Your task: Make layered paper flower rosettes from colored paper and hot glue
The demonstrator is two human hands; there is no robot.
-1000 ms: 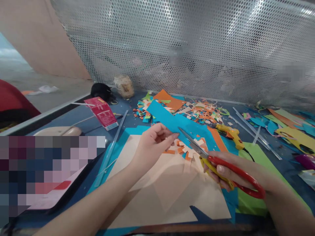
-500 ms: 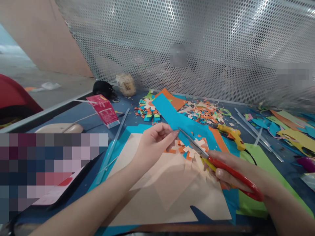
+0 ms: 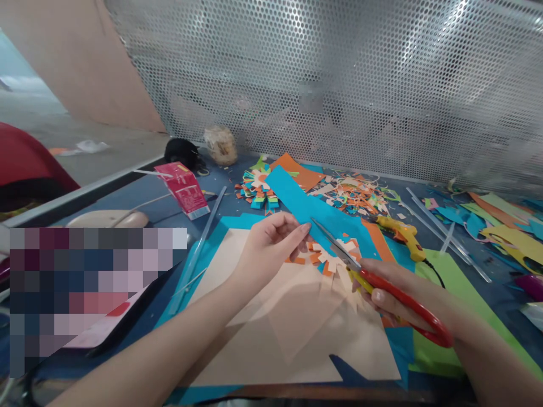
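Between thumb and fingers, my left hand (image 3: 278, 237) pinches the near edge of a blue paper strip (image 3: 292, 192), which slants away to the upper left. My right hand (image 3: 388, 285) is wrapped round the red and yellow handles of a pair of scissors (image 3: 401, 299). Their blades point up and left, and the tip meets the strip just beside my left fingertips. Below the blades lies a fringed flower of cream and orange paper (image 3: 333, 257). Large cream paper sheets (image 3: 254, 345) spread out under both hands.
A yellow glue gun (image 3: 401, 234) lies right of the strip, near clear glue sticks (image 3: 449, 237). Paper scraps (image 3: 360, 195) and a finished-looking fringed flower (image 3: 261, 183) sit behind. A pink carton (image 3: 184, 192) and a jar (image 3: 220, 146) stand left; a perforated metal panel (image 3: 271, 73) rises behind.
The whole view has shifted slightly, with things appearing a little further right. Both hands keep almost the same pose; the scissor tip stays at the blue strip.
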